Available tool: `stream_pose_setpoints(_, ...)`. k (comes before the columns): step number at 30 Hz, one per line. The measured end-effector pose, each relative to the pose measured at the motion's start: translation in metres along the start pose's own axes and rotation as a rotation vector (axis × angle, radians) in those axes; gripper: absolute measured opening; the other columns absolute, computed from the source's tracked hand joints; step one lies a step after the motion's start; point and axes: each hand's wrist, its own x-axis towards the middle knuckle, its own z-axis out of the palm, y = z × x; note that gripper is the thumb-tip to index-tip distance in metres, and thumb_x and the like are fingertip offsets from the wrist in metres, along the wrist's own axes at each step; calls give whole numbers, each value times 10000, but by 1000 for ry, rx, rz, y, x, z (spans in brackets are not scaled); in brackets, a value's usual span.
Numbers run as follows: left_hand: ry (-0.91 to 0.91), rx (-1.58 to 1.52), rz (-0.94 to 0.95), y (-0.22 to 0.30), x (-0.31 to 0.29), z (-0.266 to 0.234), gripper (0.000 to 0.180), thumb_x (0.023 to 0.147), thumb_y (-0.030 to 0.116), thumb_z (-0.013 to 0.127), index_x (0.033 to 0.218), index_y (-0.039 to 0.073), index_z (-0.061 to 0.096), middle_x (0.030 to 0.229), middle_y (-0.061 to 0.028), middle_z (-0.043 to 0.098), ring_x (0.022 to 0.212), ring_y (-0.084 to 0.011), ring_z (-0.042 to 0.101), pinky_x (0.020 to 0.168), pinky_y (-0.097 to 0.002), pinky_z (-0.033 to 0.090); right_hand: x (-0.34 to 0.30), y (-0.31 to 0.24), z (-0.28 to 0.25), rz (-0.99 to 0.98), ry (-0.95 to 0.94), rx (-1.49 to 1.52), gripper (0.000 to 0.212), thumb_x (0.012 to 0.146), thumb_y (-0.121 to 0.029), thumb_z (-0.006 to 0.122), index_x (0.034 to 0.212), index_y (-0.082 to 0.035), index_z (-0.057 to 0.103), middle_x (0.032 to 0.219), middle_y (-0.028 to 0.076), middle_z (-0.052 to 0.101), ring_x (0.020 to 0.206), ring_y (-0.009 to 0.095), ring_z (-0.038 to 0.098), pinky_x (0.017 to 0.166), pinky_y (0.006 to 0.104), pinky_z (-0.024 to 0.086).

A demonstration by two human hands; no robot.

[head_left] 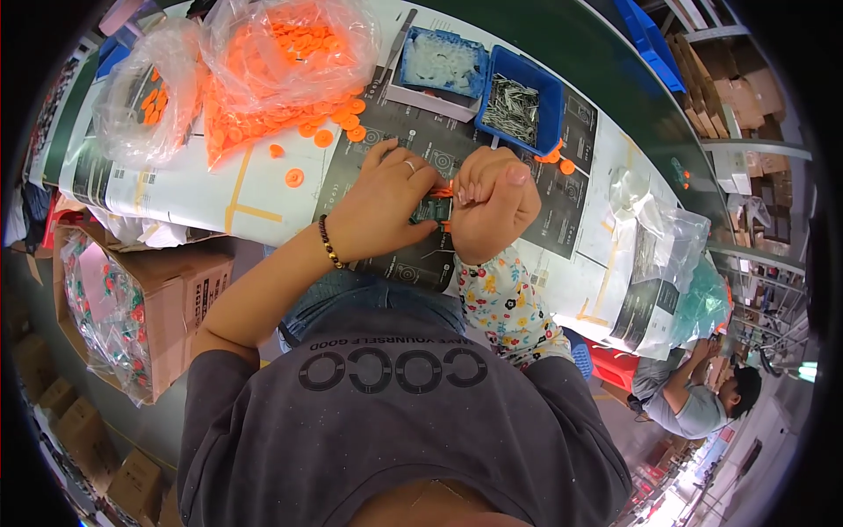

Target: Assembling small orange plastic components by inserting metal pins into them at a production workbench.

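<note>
1. Green-and-orange part point(428, 210) sits between left hand point(386, 204) and right hand point(493, 200); it looks unfinished.
2. Left thumb and fingers pinch it; the right curls inward, its grip hidden.
3. Orange discs point(323, 138) and metal pins point(512, 110) lie loose, apparently still unused.

- open carton point(176, 329) near table's point(599, 209) near-left corner
- cardboard boxes point(136, 481) on floor point(167, 435), farther off near edge
- metal rack point(755, 145), past far edge, toward right
- co-worker point(689, 404), off near-right corner
</note>
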Motion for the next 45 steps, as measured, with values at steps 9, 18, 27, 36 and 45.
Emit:
stream_pose_setpoints(9, 31, -11, -8, -4, -3, 4, 414, 653, 217, 767, 988, 68, 575, 980, -84, 585, 1077, -260, 520, 1061, -479, 266, -6, 1, -2, 142, 87, 134, 505, 1020, -338, 328, 580, -94, 294, 564, 26, 319, 451, 105, 257, 351, 219, 213)
stream_pose_setpoints(18, 34, -12, 4, -4, -3, 1, 429, 643, 215, 769, 991, 62, 571, 996, -86, 589, 1080, -265, 519, 1060, -493, 265, -6, 1, 5, 103, -7, 50, 471, 1001, -306, 344, 583, -95, 292, 570, 29, 302, 460, 106, 255, 368, 237, 199)
stream_pose_setpoints(27, 8, 51, 67, 1, -3, -1, 518, 669, 194, 762, 1120, 48, 553, 996, -109, 572, 1063, -279, 522, 1067, -506, 263, 16, -11, -7, 249, 87, 215, 437, 990, -280, 374, 602, -88, 317, 576, 22, 323, 482, 108, 293, 382, 247, 220)
stream_pose_setpoints(36, 250, 241, 221, -17, 102, -107, 609, 702, 188, 748, 1233, 53, 482, 1001, -141, 600, 1038, -323, 537, 914, -435, 416, 45, -16, -123, 76, 157, -355, 383, 981, -167, 388, 608, -80, 385, 572, 19, 389, 479, 112, 336, 437, 270, 276)
stream_pose_setpoints(45, -226, 895, -60, -173, 275, -76, 390, 733, 157, 677, 1055, 59, 480, 982, -161, 653, 941, -346, 627, 818, -450, 476, 20, -18, -92, -293, -564, -881, 264, 824, -168, 655, 625, -71, 511, 601, 87, 466, 536, 286, 500, 493, 401, 386)
